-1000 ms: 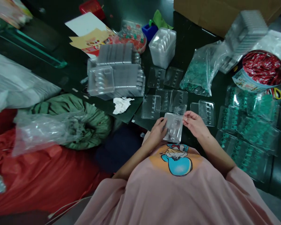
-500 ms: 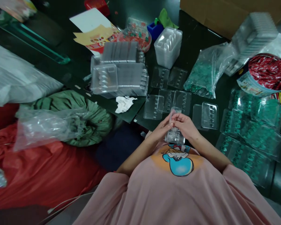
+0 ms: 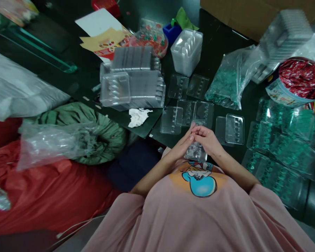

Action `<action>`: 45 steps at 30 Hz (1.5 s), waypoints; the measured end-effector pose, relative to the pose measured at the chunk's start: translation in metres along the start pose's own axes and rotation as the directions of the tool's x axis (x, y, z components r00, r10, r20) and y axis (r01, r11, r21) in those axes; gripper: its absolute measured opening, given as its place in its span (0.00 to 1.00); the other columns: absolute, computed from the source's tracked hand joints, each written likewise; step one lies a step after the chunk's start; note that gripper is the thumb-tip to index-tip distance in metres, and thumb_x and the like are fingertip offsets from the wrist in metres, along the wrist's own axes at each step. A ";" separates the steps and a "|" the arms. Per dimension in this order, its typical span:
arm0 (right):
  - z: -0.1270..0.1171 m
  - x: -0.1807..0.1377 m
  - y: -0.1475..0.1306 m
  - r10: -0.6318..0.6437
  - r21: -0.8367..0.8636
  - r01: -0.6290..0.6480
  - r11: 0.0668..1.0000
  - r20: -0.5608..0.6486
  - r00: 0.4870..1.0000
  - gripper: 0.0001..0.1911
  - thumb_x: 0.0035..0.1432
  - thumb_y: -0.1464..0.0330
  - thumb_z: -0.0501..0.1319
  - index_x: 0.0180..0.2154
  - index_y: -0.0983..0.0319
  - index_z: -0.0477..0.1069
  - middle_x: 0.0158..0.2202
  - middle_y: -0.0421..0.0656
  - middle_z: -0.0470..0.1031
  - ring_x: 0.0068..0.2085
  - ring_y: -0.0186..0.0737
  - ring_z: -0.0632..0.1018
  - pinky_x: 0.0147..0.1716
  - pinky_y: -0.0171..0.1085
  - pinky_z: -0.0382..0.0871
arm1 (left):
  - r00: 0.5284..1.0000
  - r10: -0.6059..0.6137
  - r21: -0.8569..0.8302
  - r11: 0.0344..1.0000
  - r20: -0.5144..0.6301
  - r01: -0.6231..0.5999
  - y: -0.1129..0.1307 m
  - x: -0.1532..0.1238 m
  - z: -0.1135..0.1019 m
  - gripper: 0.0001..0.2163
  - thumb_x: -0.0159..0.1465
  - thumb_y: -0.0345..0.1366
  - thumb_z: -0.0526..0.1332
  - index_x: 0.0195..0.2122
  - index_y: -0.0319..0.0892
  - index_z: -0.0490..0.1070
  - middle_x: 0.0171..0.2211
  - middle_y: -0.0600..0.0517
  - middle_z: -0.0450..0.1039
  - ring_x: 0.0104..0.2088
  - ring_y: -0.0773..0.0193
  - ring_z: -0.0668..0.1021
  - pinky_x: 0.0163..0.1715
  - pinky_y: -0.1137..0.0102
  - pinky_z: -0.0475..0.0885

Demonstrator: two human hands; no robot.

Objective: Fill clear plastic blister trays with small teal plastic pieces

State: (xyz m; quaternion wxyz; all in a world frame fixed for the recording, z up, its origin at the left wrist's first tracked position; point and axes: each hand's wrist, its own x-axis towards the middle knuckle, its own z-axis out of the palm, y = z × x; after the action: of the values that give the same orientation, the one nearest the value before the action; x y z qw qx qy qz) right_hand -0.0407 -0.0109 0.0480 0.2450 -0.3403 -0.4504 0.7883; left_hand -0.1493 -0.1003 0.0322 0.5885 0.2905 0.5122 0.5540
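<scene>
Both my hands meet just in front of my chest over a clear plastic blister tray (image 3: 195, 151). My left hand (image 3: 179, 147) grips its left side with fingers closed. My right hand (image 3: 208, 140) pinches the tray's top edge from the right. The tray stands nearly on edge between them, partly hidden by my fingers. Several empty clear trays (image 3: 187, 112) lie flat on the dark table (image 3: 220, 52) just beyond my hands, and one more clear tray (image 3: 234, 124) lies to the right.
Stacks of clear trays (image 3: 132, 84) and a white tub (image 3: 187, 51) stand farther back. A bag of green pieces (image 3: 225, 85) and a bowl of red packets (image 3: 299, 78) sit at right, above filled green trays (image 3: 283, 150). Bags and red cloth (image 3: 42, 196) lie left.
My hands came together and turned the tray from lying flat between them to standing on edge. In the last half second they barely moved.
</scene>
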 end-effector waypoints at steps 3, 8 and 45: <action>-0.002 0.001 -0.002 -0.004 -0.011 0.004 1.000 0.009 1.000 0.10 0.46 0.66 0.69 0.32 0.59 0.74 0.29 0.37 0.75 0.31 0.32 0.73 0.35 0.34 0.68 | 0.999 0.032 0.105 0.994 0.018 -0.034 0.004 0.001 -0.002 0.34 0.66 0.53 0.55 0.70 0.48 0.47 0.71 0.48 0.46 0.70 0.50 0.49 0.69 0.57 0.45; -0.007 0.003 -0.002 -0.012 -0.064 0.015 0.998 0.041 0.999 0.13 0.44 0.65 0.72 0.32 0.60 0.73 0.27 0.37 0.74 0.29 0.32 0.73 0.32 0.34 0.68 | 0.991 0.059 0.279 0.956 0.118 -0.090 0.010 0.003 -0.003 0.40 0.61 0.51 0.63 0.70 0.47 0.45 0.71 0.46 0.45 0.70 0.48 0.48 0.69 0.55 0.42; -0.010 0.024 -0.044 -0.092 -0.046 0.098 0.994 0.118 0.989 0.14 0.43 0.65 0.73 0.34 0.60 0.75 0.29 0.38 0.77 0.32 0.33 0.77 0.35 0.35 0.72 | 0.956 0.202 0.399 0.875 0.214 -0.275 0.050 0.033 0.001 0.40 0.62 0.46 0.63 0.70 0.43 0.45 0.70 0.44 0.48 0.70 0.47 0.50 0.69 0.55 0.42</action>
State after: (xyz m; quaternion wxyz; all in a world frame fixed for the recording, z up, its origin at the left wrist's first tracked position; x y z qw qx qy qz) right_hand -0.0453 0.0314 0.0754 0.2468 -0.2782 -0.4998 0.7822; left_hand -0.1704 -0.0575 0.0683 0.4784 0.5175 0.5299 0.4717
